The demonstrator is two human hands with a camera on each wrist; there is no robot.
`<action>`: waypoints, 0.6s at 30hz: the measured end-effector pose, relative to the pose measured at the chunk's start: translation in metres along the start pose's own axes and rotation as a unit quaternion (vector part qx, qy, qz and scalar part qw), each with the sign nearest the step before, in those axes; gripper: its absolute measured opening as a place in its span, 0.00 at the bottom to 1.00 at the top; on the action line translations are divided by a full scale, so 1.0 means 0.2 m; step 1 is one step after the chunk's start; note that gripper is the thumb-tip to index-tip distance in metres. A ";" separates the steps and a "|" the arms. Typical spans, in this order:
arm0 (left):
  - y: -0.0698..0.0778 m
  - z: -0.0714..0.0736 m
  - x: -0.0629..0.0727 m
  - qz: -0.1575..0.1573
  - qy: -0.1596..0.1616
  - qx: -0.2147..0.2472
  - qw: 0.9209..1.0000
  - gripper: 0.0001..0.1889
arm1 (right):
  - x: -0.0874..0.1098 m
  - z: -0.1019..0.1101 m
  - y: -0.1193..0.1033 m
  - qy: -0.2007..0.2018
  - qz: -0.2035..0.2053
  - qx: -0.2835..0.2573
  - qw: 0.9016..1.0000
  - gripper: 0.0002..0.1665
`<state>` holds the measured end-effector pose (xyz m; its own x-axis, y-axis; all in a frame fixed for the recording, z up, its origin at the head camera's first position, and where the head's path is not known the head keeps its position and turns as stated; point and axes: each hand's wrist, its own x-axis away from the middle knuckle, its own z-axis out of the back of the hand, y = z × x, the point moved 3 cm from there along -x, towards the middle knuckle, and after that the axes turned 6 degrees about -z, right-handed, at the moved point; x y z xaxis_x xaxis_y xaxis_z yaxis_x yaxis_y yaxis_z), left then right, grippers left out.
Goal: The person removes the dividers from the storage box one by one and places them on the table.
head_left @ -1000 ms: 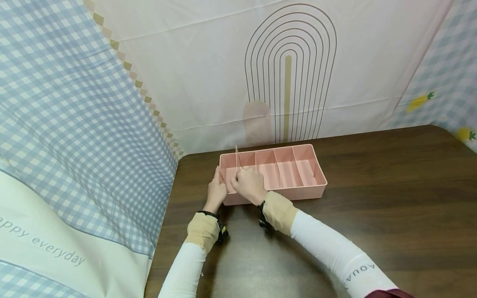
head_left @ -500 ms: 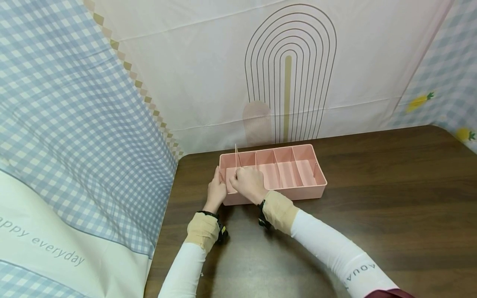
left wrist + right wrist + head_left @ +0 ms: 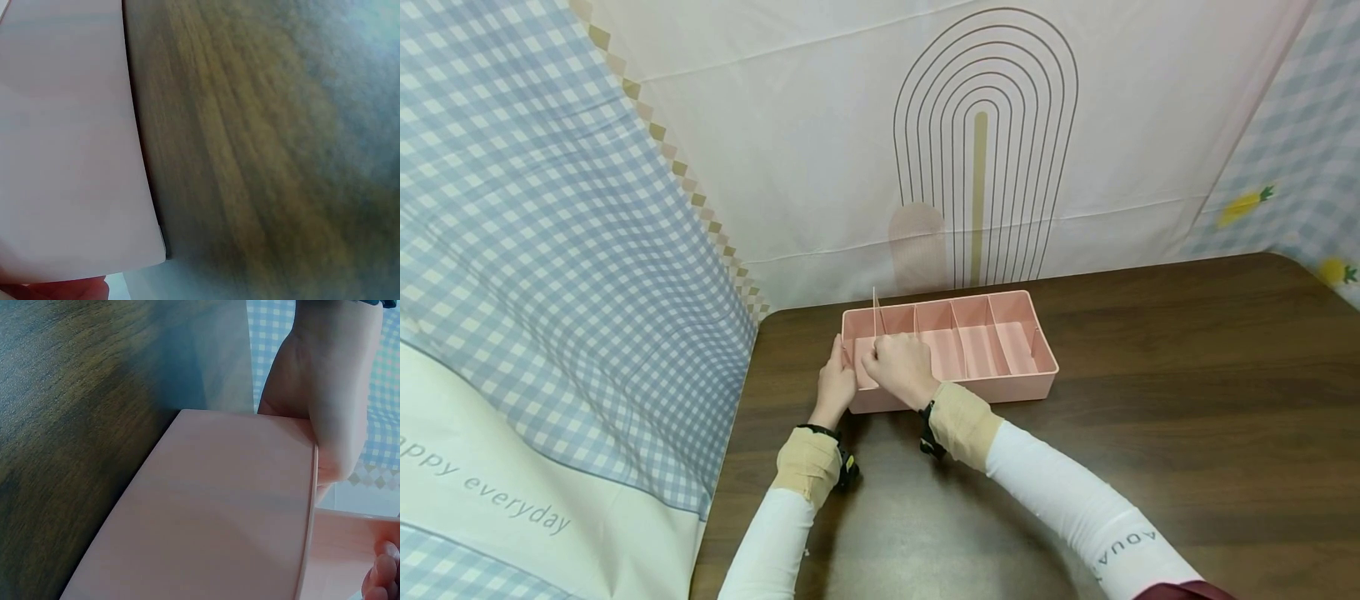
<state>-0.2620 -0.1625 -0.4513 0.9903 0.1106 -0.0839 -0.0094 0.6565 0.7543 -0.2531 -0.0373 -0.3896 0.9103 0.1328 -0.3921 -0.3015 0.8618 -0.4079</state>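
Observation:
A long pink divided box (image 3: 985,389) sits on the table, split crosswise by several thin partitions. At its left end my left hand (image 3: 836,386) holds the end wall, fingers along the outside. In the right wrist view the left hand (image 3: 334,419) reaches over the box's corner. My right hand (image 3: 901,367) is over the left part of the box, fingers curled around a thin pink divider (image 3: 876,310). The divider's far end sticks up above the rim; its near part is hidden by the hand. Right-hand fingers (image 3: 382,572) show at the right wrist view's edge.
The dark wooden table (image 3: 1187,400) extends right and toward the person. Close behind the box hangs a white printed cloth (image 3: 805,192). A blue checked curtain (image 3: 572,250) hangs along the table's left edge.
The divider's far end has risen slightly above the rim, and my right hand has lifted a little with it. My left hand and the box stay put.

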 end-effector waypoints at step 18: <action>0.01 0.01 0.00 -0.008 -0.002 -0.003 1.000 0.27 | -0.01 0.02 0.00 -0.005 0.001 -0.005 1.000 0.22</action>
<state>-0.2617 -0.1624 -0.4495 0.9909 0.0975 -0.0924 0.0046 0.6630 0.7486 -0.2537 -0.0360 -0.3843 0.9126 0.1394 -0.3844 -0.3058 0.8568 -0.4153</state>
